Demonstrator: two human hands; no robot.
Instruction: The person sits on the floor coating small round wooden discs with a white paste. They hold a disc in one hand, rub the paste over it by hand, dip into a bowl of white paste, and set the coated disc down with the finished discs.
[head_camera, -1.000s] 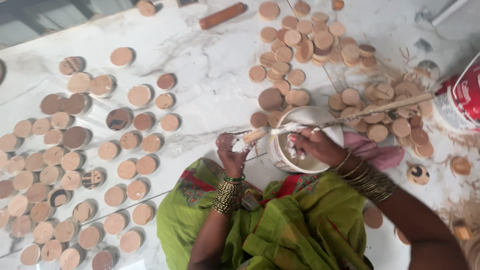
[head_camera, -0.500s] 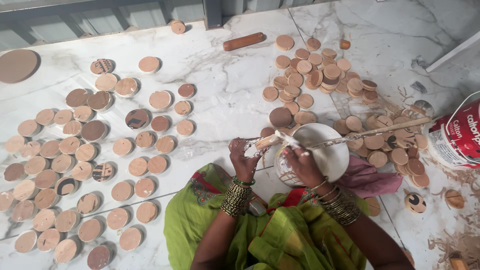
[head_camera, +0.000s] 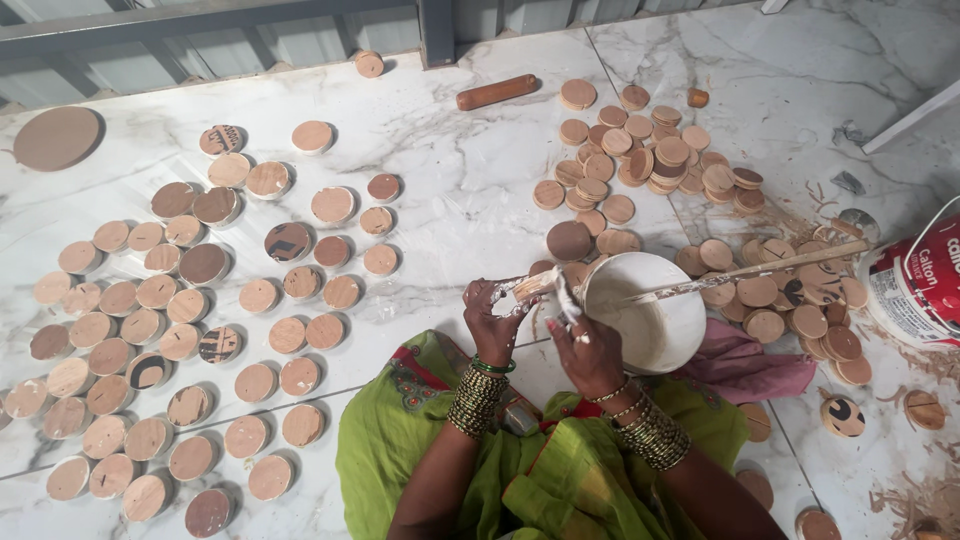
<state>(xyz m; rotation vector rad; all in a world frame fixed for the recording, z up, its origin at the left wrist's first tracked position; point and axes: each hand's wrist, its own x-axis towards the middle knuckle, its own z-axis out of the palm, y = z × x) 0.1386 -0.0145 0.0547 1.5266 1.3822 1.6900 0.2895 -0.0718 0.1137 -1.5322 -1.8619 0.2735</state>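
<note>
Wooden disc (head_camera: 533, 287) sits pinched in your left hand (head_camera: 492, 318), just left of the white bowl (head_camera: 645, 310). Your right hand (head_camera: 582, 345) grips a white cloth (head_camera: 565, 297) pressed on the disc; a stick (head_camera: 750, 272) rests across the bowl.

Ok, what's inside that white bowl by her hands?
A long stick leans across the white bowl, its tip resting inside. The inner wall looks white-coated. The right hand covers the near edge, so what's there can't be seen.
</note>
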